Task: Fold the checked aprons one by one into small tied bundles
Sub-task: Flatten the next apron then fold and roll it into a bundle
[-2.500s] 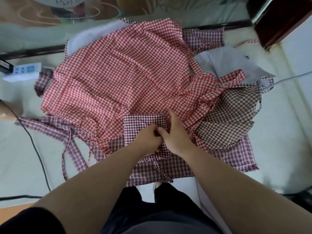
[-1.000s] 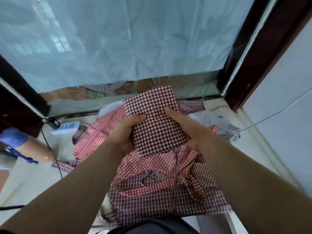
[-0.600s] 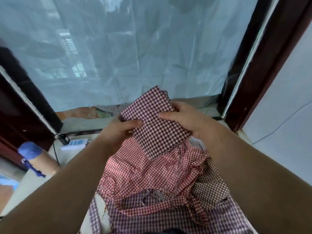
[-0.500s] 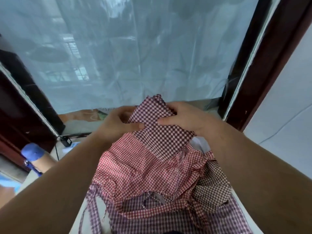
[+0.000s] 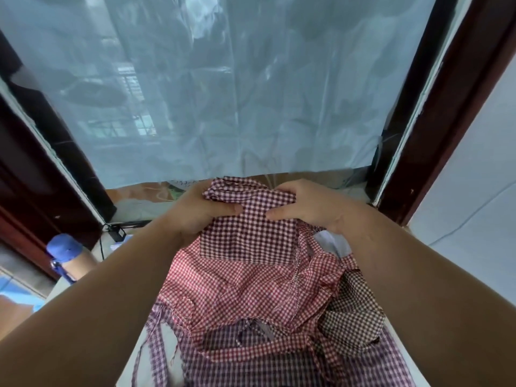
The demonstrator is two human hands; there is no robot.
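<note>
Folded apron (image 5: 248,236), pinched at its top corners by left hand (image 5: 201,212) and right hand (image 5: 310,210), looks light and floppy, so I'd hold the folded edges together.

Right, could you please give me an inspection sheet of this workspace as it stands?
Surface: pale top, mostly covered by cloth.
Job's things: folded apron held up; red apron, brown apron and purple apron heaped below.
Clutter: blue-capped bottle; white cloth.
Hands: left hand and right hand both grip the folded apron.
Cables: black cable beside a black plug.
Surroundings: window behind translucent sheet; dark wooden frame.
</note>
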